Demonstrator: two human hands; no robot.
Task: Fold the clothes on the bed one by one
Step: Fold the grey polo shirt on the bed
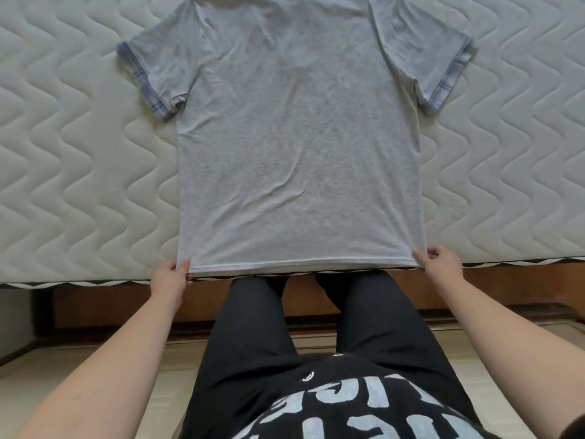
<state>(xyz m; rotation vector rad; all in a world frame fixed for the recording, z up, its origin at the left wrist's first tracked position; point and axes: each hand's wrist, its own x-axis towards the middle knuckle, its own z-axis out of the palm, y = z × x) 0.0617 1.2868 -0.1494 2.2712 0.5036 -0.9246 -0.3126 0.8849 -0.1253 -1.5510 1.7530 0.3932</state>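
A grey short-sleeved T-shirt with blue plaid sleeve cuffs lies spread flat on the white quilted mattress, its hem at the near edge and its collar cut off by the top of the view. My left hand pinches the hem's left corner. My right hand pinches the hem's right corner. Both sleeves lie spread out to the sides.
The mattress's near edge runs across the view below the hem, with a wooden bed frame under it. My legs in black trousers stand against the frame, over a pale floor.
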